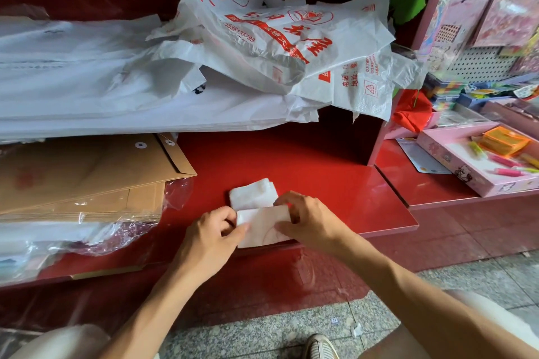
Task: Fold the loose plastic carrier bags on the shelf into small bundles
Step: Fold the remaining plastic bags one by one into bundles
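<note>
Far left: stack of brown string-tie envelopes (87, 181) on the red shelf (335, 192), flat white bags (87, 90) piled above, untouched. Left hand (210, 239) pinched the left edge of a half-folded white carrier bag (262, 227) at the shelf's front edge. Just behind, touching it: one finished bundle (252, 194). Right hand (306, 218) gripped the bag's right side, fingers curled over the top edge. Up and right: heap of loose red-printed carrier bags (277, 38), still crumpled. Far right: pink tray (455, 166) of stationery. Estimated progress: early. One bundle done, second near final fold, heap remaining.
</note>
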Motion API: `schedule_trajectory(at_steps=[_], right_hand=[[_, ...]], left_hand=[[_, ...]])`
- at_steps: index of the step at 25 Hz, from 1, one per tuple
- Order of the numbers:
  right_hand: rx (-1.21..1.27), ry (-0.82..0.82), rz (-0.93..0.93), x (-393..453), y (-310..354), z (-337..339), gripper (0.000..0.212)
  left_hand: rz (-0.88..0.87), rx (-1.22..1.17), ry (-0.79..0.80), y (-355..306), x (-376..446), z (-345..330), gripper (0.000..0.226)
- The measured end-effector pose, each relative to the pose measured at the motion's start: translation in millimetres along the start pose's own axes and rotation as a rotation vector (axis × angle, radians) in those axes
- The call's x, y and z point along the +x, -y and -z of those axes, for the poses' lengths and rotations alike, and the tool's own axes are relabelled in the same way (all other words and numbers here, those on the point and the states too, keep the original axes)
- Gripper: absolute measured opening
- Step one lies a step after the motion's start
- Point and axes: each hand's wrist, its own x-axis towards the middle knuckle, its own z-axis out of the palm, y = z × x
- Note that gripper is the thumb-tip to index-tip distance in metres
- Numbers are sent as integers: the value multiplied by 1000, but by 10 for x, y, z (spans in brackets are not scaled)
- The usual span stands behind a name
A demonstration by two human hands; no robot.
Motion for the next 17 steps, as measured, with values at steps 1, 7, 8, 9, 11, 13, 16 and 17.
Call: schedule_trajectory(at_steps=[1,7,8,9,11,13,16,17], right_hand=[[-71,-63,19,-10,-7,-57,41],[-592,214,241,-45,15,-21,66],[-560,211,247,-25,-3,-12,62],[-470,176,268,-7,-17,-7,52],[-209,98,262,23,-15,23,23],[-28,61,123,38,16,42,5],[60,-15,-44,39,19,-43,13],[31,-46,-83,38,30,-84,22]], left_hand=[[-6,6,-15,-3,-7,-14,23],[-224,379,193,55,-34,21,74],[-227,475,255,60,-33,38,82],[-238,505,272,50,-35,54,79],[-197,299,166,-7,-44,95,48],[-86,52,71,-28,-28,120,30],[125,-56,69,-30,4,60,35],[112,37,61,-17,10,20,39]])
